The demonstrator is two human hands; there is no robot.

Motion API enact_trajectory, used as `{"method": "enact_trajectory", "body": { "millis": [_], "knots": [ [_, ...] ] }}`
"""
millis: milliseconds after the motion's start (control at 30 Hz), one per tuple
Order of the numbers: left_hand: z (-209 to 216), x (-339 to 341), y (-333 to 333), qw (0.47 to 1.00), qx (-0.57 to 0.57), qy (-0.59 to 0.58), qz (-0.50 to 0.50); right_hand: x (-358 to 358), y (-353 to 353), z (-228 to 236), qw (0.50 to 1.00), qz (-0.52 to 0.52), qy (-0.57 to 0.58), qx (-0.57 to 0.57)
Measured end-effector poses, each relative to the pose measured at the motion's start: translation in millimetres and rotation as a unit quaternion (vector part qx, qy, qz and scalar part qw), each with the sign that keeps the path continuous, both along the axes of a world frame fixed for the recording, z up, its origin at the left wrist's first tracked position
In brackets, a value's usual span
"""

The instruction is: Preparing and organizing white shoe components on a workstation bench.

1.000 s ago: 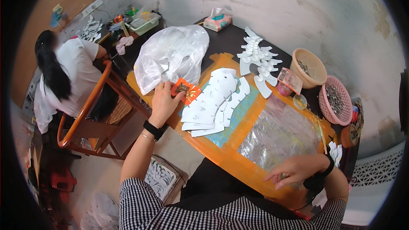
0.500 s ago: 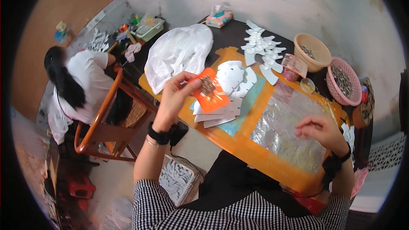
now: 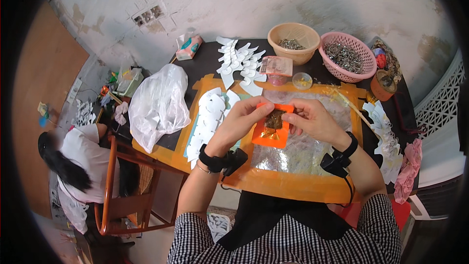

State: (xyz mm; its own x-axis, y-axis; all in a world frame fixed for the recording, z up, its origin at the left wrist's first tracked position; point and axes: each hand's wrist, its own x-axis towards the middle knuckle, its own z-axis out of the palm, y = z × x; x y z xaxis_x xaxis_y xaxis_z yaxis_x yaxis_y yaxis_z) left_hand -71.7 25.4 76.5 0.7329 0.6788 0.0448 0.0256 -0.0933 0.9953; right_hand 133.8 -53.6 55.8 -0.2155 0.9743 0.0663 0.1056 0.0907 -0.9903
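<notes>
Packet (image 3: 271, 128): orange and upheld above the clear plastic sheet (image 3: 293, 162); we see something dark and brownish in its middle but cannot tell what.
Left hand (image 3: 240, 121): thumb pressed on the packet's upper left corner; we cannot see the fingers behind it.
Right hand (image 3: 316, 121): thumb on the packet's upper right edge, fingers curled in toward it, a light pinch as far as we can tell.
Step in hand: we judge that both hands are working at the packet's upper edge; whether it is unsealed, we cannot tell.
Next move: it seems to call for us to steady the packet on the left, so the right hand can shift without spilling anything.
White sheets (image 3: 207, 117): overlapping, left of the packet.
White bag (image 3: 163, 105): farther left of the packet.
Curved pieces (image 3: 240, 63): heaped beyond the packet, to its left.
Baskets: tan (image 3: 305, 57) and pink (image 3: 342, 72), beyond the packet to its right, both holding metal bits.
In the way: a small round tub (image 3: 303, 81), just beyond the packet, leaves us less room there.
</notes>
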Motion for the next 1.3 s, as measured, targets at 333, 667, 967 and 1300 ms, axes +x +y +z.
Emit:
{"method": "enact_trajectory", "body": {
  "millis": [333, 667, 967, 1300],
  "knots": [
    [-29.1, 37.9, 20.4, 0.989, 0.109, 0.096, -0.033, 21.7, 15.7, -18.9, 0.99, -0.045, -0.133, 0.023],
    [-57.2, 36.4, 21.1, 0.983, 0.132, 0.124, -0.021, 20.1, 17.6, -44.3, 0.924, -0.06, -0.342, 0.161],
    [-58.1, 41.4, 13.8, 0.998, -0.063, 0.005, 0.017, 7.9, 10.9, -41.4, 0.85, -0.13, -0.386, 0.335],
    [-62.3, 28.9, 37.3, 0.973, -0.208, -0.027, -0.092, 8.8, 13.8, -44.3, 0.864, -0.125, -0.347, 0.343]
  ]
}}
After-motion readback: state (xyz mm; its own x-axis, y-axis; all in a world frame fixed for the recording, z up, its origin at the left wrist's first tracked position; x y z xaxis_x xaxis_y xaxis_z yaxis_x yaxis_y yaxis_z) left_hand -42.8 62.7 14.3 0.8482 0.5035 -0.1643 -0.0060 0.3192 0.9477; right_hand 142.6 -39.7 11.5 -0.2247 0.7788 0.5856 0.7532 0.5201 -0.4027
